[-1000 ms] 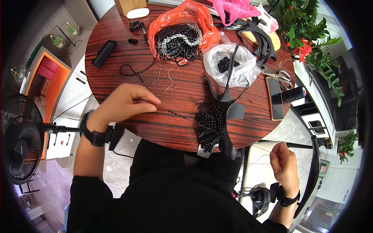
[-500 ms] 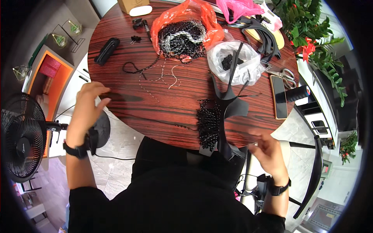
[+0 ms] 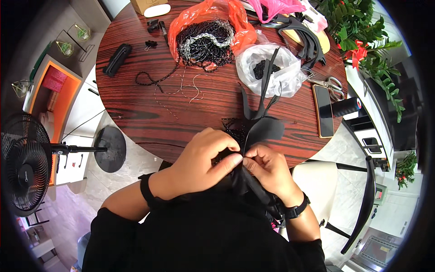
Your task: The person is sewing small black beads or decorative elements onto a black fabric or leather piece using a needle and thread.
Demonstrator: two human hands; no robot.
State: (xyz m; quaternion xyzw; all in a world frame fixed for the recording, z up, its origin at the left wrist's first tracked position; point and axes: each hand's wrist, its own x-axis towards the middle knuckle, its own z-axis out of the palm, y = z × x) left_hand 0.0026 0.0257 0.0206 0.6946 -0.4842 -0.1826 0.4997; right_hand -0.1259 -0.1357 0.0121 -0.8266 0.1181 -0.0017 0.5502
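Note:
At the table's near edge, my left hand (image 3: pixel 204 158) and my right hand (image 3: pixel 271 171) meet, thumbs and fingertips pinched together on a black strapped fabric piece (image 3: pixel 266 130). Its long straps stretch away across the table toward a white plastic bag. A black beaded fringe (image 3: pixel 233 128) hangs from its left side, partly covered by my left hand. The lower end of the piece drops past the table edge toward my lap. Whether a needle or thread sits between my fingertips is too small to make out.
An orange bag (image 3: pixel 243 27) of black and silver cord stands at the back, beside the white bag (image 3: pixel 290 75) with black beads. Loose cord (image 3: pixel 149 80), scissors (image 3: pixel 334 86), a phone (image 3: pixel 323 111) and a black thread spool (image 3: pixel 346 107) lie around. A fan (image 3: pixel 27 167) stands left, a chair (image 3: pixel 317 186) right.
Both hands have come inward from either side and taken hold of the black piece at the table edge. My left hand now covers much of the fringe.

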